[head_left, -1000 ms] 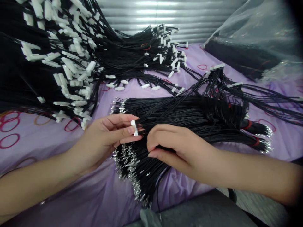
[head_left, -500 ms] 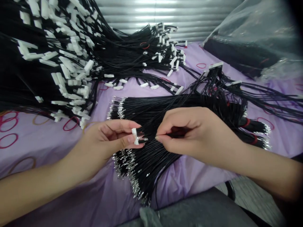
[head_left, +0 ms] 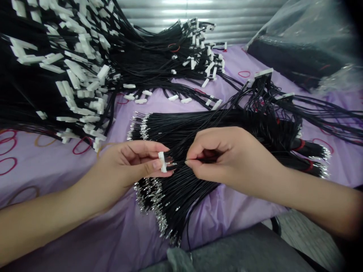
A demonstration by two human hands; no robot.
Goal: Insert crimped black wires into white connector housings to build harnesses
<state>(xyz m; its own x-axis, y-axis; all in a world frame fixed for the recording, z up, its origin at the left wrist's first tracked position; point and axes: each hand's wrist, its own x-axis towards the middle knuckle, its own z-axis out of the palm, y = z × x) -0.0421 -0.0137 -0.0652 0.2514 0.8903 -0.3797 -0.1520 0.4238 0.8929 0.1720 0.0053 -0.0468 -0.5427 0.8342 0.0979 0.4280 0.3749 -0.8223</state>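
My left hand (head_left: 133,162) pinches a small white connector housing (head_left: 162,161) between thumb and fingers, its open side facing right. My right hand (head_left: 227,156) is closed in a pinch on a thin black wire (head_left: 179,164), whose metal tip sits just at the connector. Both hands hover over a loose bundle of black wires with silver crimped ends (head_left: 170,204) lying on the purple cloth (head_left: 93,230).
A big heap of finished black harnesses with white connectors (head_left: 70,71) fills the back left. More black wires with red bands (head_left: 300,147) lie at the right. A clear plastic bag (head_left: 306,41) sits at the back right. Red rubber bands (head_left: 7,166) dot the cloth.
My right hand rose off the bundle with a wire pinched and brought its tip to the connector. The left hand stayed nearly still with the connector.
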